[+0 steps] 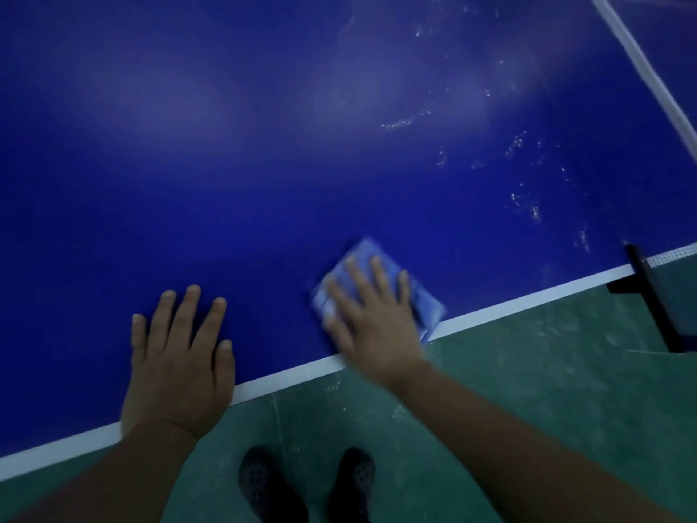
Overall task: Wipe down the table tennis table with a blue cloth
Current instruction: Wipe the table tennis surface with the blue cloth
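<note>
The dark blue table tennis table (264, 164) fills most of the view, with a white edge line (286, 375) running along its near side. My right hand (371, 318) lies flat on a folded light blue cloth (424, 303), pressing it onto the table close to the edge line; hand and cloth are blurred. My left hand (181, 356) rests palm down on the bare table surface to the left, fingers spread and holding nothing. Wet streaks and droplets (524, 175) glisten on the table's right part.
The net's white top band (641, 66) crosses the upper right corner. A black net post and clamp (652, 296) stick out at the table's right edge. Below the table lies green floor (547, 371), where my two dark shoes (301, 485) stand.
</note>
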The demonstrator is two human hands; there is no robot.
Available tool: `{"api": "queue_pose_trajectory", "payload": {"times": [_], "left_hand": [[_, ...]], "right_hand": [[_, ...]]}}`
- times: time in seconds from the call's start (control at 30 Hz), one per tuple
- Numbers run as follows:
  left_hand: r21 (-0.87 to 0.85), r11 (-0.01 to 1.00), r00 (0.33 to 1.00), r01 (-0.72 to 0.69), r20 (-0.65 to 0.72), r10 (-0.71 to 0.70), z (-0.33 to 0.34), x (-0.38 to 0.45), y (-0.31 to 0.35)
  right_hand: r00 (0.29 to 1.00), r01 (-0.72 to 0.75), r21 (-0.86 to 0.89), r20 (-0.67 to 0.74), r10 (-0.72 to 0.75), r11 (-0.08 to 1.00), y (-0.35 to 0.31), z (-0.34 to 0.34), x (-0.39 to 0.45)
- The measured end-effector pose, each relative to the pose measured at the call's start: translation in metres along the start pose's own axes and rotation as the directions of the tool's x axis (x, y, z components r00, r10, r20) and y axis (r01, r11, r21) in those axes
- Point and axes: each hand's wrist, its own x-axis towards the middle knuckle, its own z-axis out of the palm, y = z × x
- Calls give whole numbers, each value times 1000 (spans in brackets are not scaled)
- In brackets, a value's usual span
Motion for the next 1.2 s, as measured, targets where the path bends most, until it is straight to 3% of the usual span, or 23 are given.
{"api": "queue_pose_trajectory", "payload": {"times": [0.07, 0.1, 0.17, 0.27, 0.33, 0.4, 0.47, 0.53, 0.57, 0.77, 0.93, 1.1, 1.2], "left_hand": [[-3, 1000, 1000, -5, -7, 5, 0, 0, -1], [-7, 1000, 1000, -5, -9, 5, 1, 0, -1], [-7, 1000, 1000, -2, -1, 2, 1, 0, -1], [0, 1000, 1000, 7, 18, -7, 3, 0, -3], [1, 1000, 1000, 15, 25, -15, 3, 0, -4], [-5, 1000, 1000, 12, 21, -12, 4, 0, -4], [-4, 1000, 1000, 7, 7, -7, 4, 0, -3], [1, 1000, 1000, 8, 6, -8, 4, 0, -3], [1, 1000, 1000, 9, 8, -9, 4, 0, -3], [24, 1000, 999, 19, 37, -20, -4, -1, 1], [16, 999, 999, 49, -6, -49, -14, 15, 12], [-71, 989, 983, 128, -124, -136, -25, 97, 41], [-100, 980, 969, 174, -157, -188, -31, 166, 58]], "right_hand": [[979, 194, -8, 71, -193, 981, 9, -1, -17], [986, 155, 3, 67, -155, 988, 29, -6, -12], [992, -122, 23, 30, 122, 992, 74, -18, 11], [821, -571, 113, 58, 568, 813, 119, -35, 55], [746, -664, 150, 65, 663, 733, 103, -36, 81], [852, -523, 105, 54, 520, 846, 56, -27, 91], [990, -139, 85, 33, 137, 987, 0, -15, 70], [976, 200, 40, 75, -203, 979, -23, -8, 32], [962, 257, 20, 91, -258, 966, -13, -8, 20], [996, 28, 15, 86, -29, 999, 71, -27, 34], [958, 235, 5, 168, -233, 972, 82, -31, 90], [843, 523, 0, 148, -518, 852, 93, -33, 149], [781, 615, 41, 106, -616, 787, 96, -32, 207]]}}
